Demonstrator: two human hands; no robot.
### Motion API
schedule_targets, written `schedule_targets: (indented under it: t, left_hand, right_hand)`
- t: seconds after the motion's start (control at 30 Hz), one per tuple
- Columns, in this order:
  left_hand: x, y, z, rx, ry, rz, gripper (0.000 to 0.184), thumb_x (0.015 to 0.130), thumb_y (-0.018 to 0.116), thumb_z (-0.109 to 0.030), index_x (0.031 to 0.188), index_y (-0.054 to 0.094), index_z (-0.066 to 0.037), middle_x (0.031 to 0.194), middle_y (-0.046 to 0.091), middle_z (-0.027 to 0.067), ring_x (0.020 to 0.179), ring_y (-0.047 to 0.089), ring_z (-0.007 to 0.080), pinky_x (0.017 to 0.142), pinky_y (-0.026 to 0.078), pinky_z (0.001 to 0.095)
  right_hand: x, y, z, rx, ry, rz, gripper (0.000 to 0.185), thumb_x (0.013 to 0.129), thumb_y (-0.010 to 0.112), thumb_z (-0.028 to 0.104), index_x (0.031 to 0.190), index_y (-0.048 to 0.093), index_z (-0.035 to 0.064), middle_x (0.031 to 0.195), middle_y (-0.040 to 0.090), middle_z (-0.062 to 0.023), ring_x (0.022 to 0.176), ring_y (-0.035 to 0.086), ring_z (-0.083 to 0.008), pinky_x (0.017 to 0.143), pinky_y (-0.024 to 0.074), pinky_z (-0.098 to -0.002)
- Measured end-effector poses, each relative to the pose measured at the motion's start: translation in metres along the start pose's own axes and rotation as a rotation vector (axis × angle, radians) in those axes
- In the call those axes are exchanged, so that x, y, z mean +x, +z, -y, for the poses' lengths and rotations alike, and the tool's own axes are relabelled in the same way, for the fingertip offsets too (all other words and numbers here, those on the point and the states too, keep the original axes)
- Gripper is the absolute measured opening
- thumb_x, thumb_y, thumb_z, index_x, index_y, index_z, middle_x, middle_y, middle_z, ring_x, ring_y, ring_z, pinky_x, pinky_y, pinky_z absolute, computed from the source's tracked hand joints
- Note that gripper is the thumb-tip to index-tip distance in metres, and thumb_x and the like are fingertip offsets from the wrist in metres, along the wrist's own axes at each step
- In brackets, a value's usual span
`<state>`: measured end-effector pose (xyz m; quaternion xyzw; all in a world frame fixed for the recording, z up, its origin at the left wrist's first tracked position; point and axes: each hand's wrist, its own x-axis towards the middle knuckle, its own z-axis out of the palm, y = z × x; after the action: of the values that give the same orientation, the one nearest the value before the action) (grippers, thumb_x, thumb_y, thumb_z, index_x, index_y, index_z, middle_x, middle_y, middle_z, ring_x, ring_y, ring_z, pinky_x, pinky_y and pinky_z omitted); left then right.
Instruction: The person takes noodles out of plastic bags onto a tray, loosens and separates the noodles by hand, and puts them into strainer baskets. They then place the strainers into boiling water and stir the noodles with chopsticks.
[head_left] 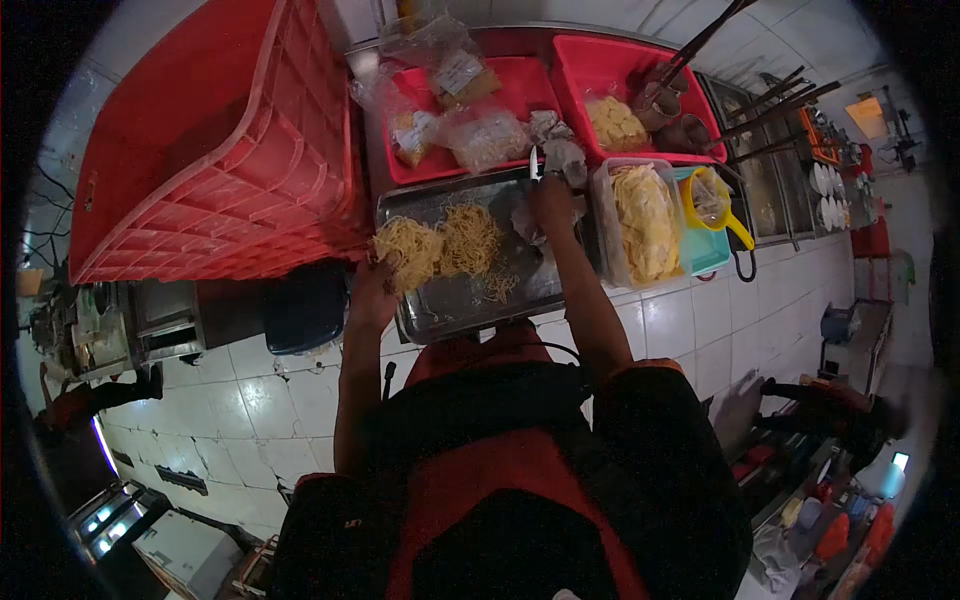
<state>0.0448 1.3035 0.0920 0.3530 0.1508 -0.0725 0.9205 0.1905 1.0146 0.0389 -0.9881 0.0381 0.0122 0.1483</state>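
On a dark metal tray (455, 318) lie pale noodles (470, 238) in a loose heap. My left hand (374, 288) is at the tray's left edge, its fingers closed round a clump of noodles (408, 250). My right hand (552, 208) is over the tray's right part, closed on a knife (535, 165) whose blade points away from me. A crumpled clear plastic bag (525, 222) lies beside and partly under my right hand.
A big red crate (220, 190) stands left. Behind the tray, a red tray (400, 172) holds bagged food; another (580, 75) holds cups. At right are a clear container (648, 225) of yellowish sheets and a yellow strainer (708, 200). Two people (100, 400) (830, 410) are farther off.
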Motion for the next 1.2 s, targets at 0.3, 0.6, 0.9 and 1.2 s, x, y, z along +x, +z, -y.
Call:
schedule_targets:
  t: [0.3,0.6,0.9,1.2]
  left_hand:
    - [0.007,0.018,-0.003,0.341,0.013,-0.081,0.046,0.082,0.062,-0.006,0.124,0.043,-0.003,0.111,0.057,0.0086,0.099,0.057,0.018,0.083,0.047,0.0321]
    - [0.024,0.0,0.012,0.127,0.013,0.078,0.04,0.082,0.058,-0.005,0.119,0.045,-0.003,0.109,0.057,0.0083,0.098,0.057,0.0184,0.084,0.047,0.0321]
    - [0.024,-0.004,0.013,0.032,-0.052,0.006,0.036,0.082,0.062,-0.011,0.115,0.049,-0.002,0.104,0.059,0.0068,0.095,0.06,0.0184,0.081,0.049,0.0325]
    - [0.013,-0.003,0.003,0.251,0.053,0.121,0.047,0.076,0.057,0.008,0.121,0.044,0.0,0.107,0.057,0.0072,0.097,0.058,0.0162,0.082,0.049,0.0305]
  right_hand:
    - [0.008,-0.077,0.017,0.679,-0.314,-0.425,0.025,0.079,0.059,0.011,0.102,0.058,-0.0002,0.084,0.062,-0.019,0.079,0.06,-0.0366,0.067,0.0471,-0.0419]
    - [0.018,-0.077,0.004,-0.036,-0.195,-0.317,0.017,0.073,0.053,0.004,0.089,0.055,-0.0024,0.095,0.055,-0.0234,0.089,0.056,-0.0381,0.073,0.0474,-0.0464]
    - [-0.07,0.026,0.027,0.229,-0.793,-0.007,0.033,0.071,0.061,0.013,0.101,0.052,0.0042,0.099,0.05,-0.0226,0.096,0.047,-0.0398,0.082,0.0396,-0.0481]
    - [-0.085,-0.026,0.053,0.318,-0.517,-0.151,0.034,0.079,0.059,0.009,0.11,0.049,-0.0003,0.106,0.048,-0.0234,0.101,0.049,-0.0335,0.084,0.04,-0.0436]
